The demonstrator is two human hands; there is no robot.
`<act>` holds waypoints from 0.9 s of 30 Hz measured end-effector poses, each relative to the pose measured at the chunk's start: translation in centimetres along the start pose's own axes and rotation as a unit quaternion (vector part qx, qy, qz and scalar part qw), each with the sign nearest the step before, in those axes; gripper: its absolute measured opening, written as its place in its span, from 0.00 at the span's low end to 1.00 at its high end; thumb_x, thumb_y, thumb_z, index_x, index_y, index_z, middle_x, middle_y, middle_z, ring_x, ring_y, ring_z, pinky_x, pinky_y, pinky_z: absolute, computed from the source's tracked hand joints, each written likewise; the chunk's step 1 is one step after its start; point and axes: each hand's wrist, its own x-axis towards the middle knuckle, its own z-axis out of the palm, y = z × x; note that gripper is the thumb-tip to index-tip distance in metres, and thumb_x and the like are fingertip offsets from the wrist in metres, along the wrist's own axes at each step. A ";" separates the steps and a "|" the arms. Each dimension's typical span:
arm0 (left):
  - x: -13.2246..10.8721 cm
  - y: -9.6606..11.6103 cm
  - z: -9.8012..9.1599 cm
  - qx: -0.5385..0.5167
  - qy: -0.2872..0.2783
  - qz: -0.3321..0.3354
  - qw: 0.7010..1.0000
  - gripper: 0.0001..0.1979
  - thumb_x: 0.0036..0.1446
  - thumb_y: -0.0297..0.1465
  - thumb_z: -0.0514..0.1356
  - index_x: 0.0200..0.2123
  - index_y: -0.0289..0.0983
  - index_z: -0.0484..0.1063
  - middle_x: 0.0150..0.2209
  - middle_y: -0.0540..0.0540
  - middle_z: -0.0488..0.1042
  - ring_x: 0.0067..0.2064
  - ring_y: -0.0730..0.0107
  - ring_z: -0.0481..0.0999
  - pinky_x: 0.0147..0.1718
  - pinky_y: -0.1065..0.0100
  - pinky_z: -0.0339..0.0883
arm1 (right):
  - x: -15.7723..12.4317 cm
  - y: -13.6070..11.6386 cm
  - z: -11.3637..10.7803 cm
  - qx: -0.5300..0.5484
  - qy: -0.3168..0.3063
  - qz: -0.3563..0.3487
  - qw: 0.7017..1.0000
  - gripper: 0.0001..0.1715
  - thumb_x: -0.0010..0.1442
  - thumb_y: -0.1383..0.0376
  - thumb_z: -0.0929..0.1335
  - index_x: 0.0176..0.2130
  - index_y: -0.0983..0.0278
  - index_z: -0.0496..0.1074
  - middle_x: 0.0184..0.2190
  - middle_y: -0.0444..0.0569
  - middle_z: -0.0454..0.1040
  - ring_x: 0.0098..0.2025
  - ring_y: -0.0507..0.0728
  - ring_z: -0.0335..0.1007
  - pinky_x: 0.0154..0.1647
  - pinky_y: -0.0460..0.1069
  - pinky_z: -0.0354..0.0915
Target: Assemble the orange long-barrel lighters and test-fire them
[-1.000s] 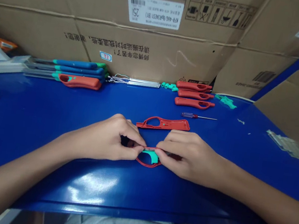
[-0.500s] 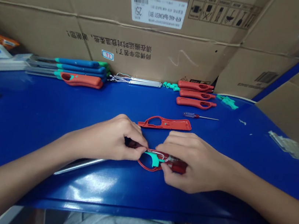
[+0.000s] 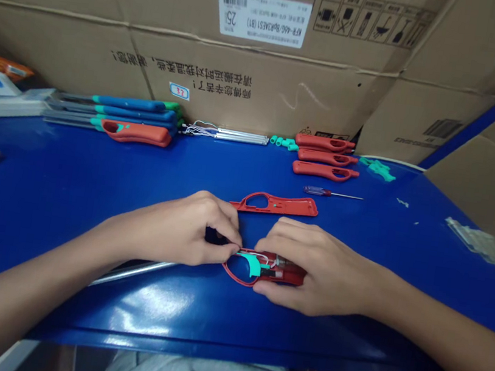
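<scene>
A red lighter half-shell [image 3: 239, 281] lies open side up between my hands at the front of the blue table. Set in it are a teal trigger [image 3: 254, 265], a thin white wire and a dark tank-like part, partly covered by fingers. My right hand [image 3: 309, 268] is wrapped round its handle end. With thumb and forefinger pinched together, my left hand [image 3: 206, 232] is at its narrow front end; what the tips hold, perhaps the wire or rim, is hidden. A silver metal tube [image 3: 134, 274] runs out from under my left hand. Just beyond lies a second red half-shell [image 3: 288, 206].
A screwdriver [image 3: 332, 193] lies behind the second shell. Along the cardboard wall [image 3: 155, 56] are finished long lighters [image 3: 133, 114], metal tubes [image 3: 242, 137], small teal parts [image 3: 379, 168] and several red shells [image 3: 323, 170]. A clear plastic bag [image 3: 474, 242] lies right.
The half-shell has shifted slightly left. My right thumb has moved back off the inner parts to the shell's lower edge, while my left hand keeps its pinch.
</scene>
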 end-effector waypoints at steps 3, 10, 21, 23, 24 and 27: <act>0.0 0.0 0.0 0.002 -0.002 -0.005 1.000 0.11 0.55 0.21 0.60 0.34 0.39 0.81 0.33 0.51 0.79 0.34 0.74 0.76 0.35 0.75 0.66 | -0.1 0.0 0.1 0.008 0.006 0.002 1.000 0.13 0.57 0.61 0.71 0.41 0.66 0.75 0.34 0.48 0.72 0.35 0.54 0.67 0.38 0.49 0.64; -0.1 0.2 -0.4 -0.007 -0.019 -0.009 1.000 0.09 0.58 0.26 0.58 0.36 0.38 0.79 0.33 0.50 0.79 0.33 0.74 0.76 0.34 0.74 0.66 | -0.1 0.1 0.2 0.015 0.004 0.009 1.000 0.13 0.57 0.61 0.71 0.41 0.66 0.75 0.35 0.48 0.71 0.35 0.53 0.68 0.38 0.49 0.65; -2.4 -0.5 -2.7 0.073 -0.112 -0.168 0.977 0.08 0.51 0.36 0.65 0.36 0.42 0.77 0.33 0.51 0.77 0.36 0.69 0.74 0.34 0.73 0.66 | -0.2 0.5 0.0 -0.008 0.000 -0.003 1.000 0.14 0.58 0.61 0.71 0.42 0.66 0.76 0.35 0.48 0.71 0.36 0.53 0.67 0.38 0.48 0.63; -2.2 -0.5 -2.7 0.075 -0.126 -0.176 0.973 0.06 0.54 0.35 0.62 0.35 0.44 0.77 0.34 0.52 0.77 0.37 0.69 0.74 0.36 0.73 0.65 | -0.2 0.6 -0.2 -0.014 -0.002 -0.006 1.000 0.14 0.58 0.61 0.71 0.43 0.66 0.76 0.35 0.48 0.71 0.35 0.53 0.67 0.37 0.48 0.63; -2.1 -0.5 -2.7 0.080 -0.123 -0.177 0.973 0.06 0.55 0.34 0.61 0.35 0.44 0.77 0.35 0.52 0.77 0.38 0.69 0.74 0.36 0.72 0.64 | -0.3 0.6 -0.2 -0.015 -0.002 -0.007 1.000 0.14 0.58 0.61 0.71 0.43 0.66 0.76 0.35 0.48 0.71 0.35 0.53 0.67 0.36 0.48 0.63; -1.9 -0.7 -2.6 0.094 -0.108 -0.177 0.974 0.06 0.55 0.35 0.61 0.36 0.45 0.77 0.35 0.52 0.77 0.38 0.69 0.74 0.37 0.71 0.64 | -0.3 0.6 -0.3 -0.016 -0.001 -0.009 1.000 0.14 0.59 0.60 0.71 0.43 0.65 0.77 0.35 0.48 0.71 0.34 0.53 0.66 0.35 0.48 0.62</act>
